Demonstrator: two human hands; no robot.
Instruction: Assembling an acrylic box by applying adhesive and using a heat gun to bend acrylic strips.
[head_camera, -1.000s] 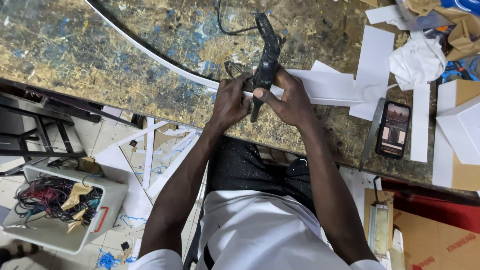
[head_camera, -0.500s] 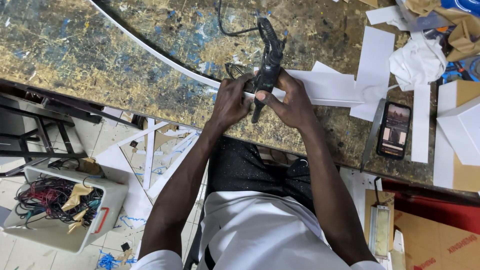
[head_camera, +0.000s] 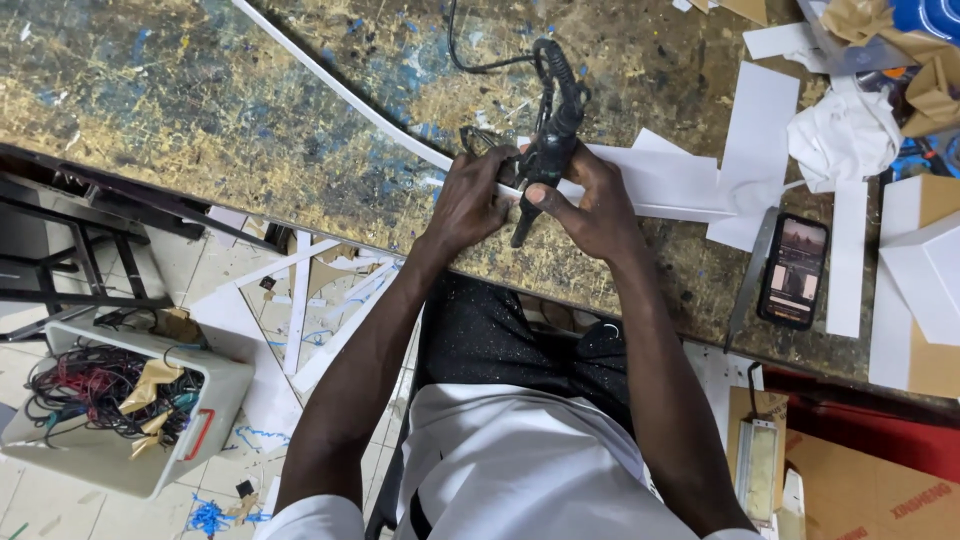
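At the workbench's near edge my right hand (head_camera: 592, 203) grips a black corded hand tool (head_camera: 553, 125), its tip pointing down toward me. My left hand (head_camera: 470, 197) presses on the end of a long, thin white strip (head_camera: 340, 95) that curves away to the upper left across the paint-stained bench (head_camera: 200, 120). Under both hands lies a flat white sheet piece (head_camera: 670, 180). The tool's black cord (head_camera: 470, 60) runs off toward the far edge.
A phone (head_camera: 794, 270) with a lit screen lies right of my hands, beside a metal ruler (head_camera: 750, 275). White offcuts (head_camera: 765, 110) and crumpled paper (head_camera: 845, 135) crowd the right side. On the floor stands a bin of wires (head_camera: 110, 400) and white scraps (head_camera: 300, 300).
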